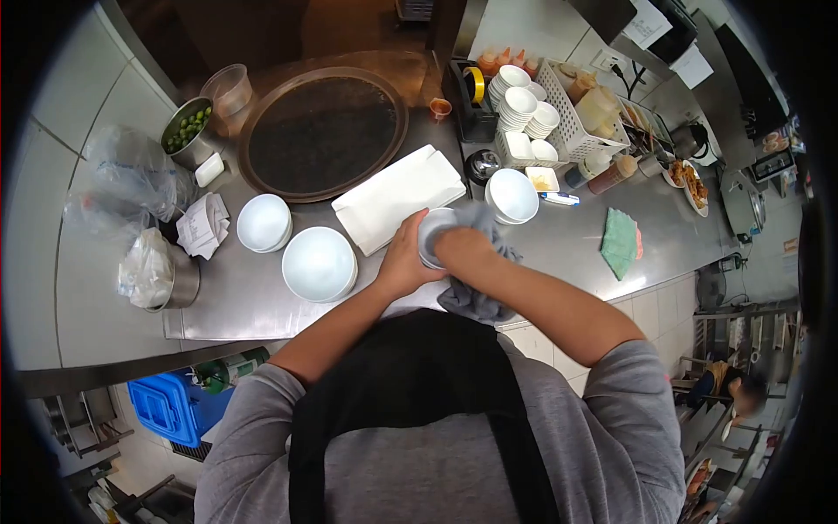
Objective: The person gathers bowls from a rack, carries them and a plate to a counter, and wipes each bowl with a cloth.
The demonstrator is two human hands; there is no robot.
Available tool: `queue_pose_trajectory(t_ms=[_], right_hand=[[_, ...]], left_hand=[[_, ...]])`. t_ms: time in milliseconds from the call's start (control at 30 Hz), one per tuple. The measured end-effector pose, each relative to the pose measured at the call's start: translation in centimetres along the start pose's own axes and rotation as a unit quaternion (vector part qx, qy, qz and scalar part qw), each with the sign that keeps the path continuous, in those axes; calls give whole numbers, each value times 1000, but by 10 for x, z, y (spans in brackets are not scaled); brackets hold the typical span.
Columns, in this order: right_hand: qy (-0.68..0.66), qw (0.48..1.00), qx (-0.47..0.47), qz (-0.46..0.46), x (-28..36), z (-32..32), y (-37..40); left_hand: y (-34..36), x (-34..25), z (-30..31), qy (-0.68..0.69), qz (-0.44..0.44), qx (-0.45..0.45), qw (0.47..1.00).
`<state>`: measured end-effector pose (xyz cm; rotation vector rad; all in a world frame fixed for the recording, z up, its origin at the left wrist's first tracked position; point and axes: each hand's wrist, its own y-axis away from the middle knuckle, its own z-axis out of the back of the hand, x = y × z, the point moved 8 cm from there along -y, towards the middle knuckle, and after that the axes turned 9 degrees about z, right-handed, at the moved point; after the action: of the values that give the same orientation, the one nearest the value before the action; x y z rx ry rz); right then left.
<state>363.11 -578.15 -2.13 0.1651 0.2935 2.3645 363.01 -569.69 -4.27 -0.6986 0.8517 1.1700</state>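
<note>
My left hand (408, 258) grips a small white bowl (429, 234) from its left side, just over the counter's front part. My right hand (463, 251) reaches into that bowl with a grey cloth (478, 301), its fingers mostly hidden inside. The cloth's loose end hangs down below the right wrist. Beyond the bowl lies a folded white paper stack (400, 197). To the left stand a stack of larger white bowls (319, 264) and a stack of smaller ones (264, 223). Another bowl stack (512, 196) stands on the right, close to the cloth.
A round brown tray (323, 131) lies at the back. A pot of green limes (187, 131) and plastic bags (131, 175) line the left wall. Sauce bottles (613, 175), a white basket (567, 122) and a green cloth (619, 244) are on the right. Another person is at far right.
</note>
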Motion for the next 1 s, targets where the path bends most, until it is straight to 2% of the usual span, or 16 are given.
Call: queue_pose_trajectory(t_ms=[67, 133, 167, 400, 433, 467, 500, 533, 600, 633, 667, 800, 867, 933, 967, 1000], right_hand=[[-35, 999, 21, 6, 0, -1, -11], [-233, 967, -52, -85, -22, -6, -20], [-589, 766, -125, -226, -35, -19, -2], [-600, 677, -301, -301, -41, -33, 13], [-489, 839, -182, -151, -36, -17, 4], [-343, 938, -50, 9, -21, -15, 1], [-250, 967, 35, 33, -22, -22, 0], [-255, 966, 30, 26, -24, -22, -1], [59, 985, -150, 57, -13, 25, 2], [62, 957, -242, 146, 5, 48, 11], [63, 957, -244, 143, 1, 42, 12], [43, 982, -132, 131, 2, 1, 3], [-55, 997, 41, -24, -3, -24, -2], [-111, 992, 50, -31, -7, -10, -4], [-386, 911, -1, -145, -28, -8, 9], [-625, 740, -51, -243, -41, -18, 23]], left_hand=[[1, 2, -1, -1, -8, -13, 1000], [0, 9, -5, -3, -19, -20, 1000], [-1, 8, -2, 7, -35, -30, 999], [2, 5, -1, 21, -56, -30, 998], [2, 4, -1, 18, -58, -26, 998], [2, 4, -2, 1, -38, -6, 999], [3, 5, -5, -16, -19, 15, 1000], [2, 2, -7, -19, -22, 23, 999], [1, -3, -5, -4, -43, -8, 999], [-1, -2, -5, -9, -49, 0, 999], [-2, -5, -3, -11, -52, 2, 999], [0, -2, -1, -10, -18, 17, 1000], [0, 0, -5, 3, -18, 10, 1000], [-1, 4, -7, 3, -17, 5, 1000], [0, 3, -5, 2, -19, 4, 1000], [2, 1, -4, -14, -23, 4, 1000]])
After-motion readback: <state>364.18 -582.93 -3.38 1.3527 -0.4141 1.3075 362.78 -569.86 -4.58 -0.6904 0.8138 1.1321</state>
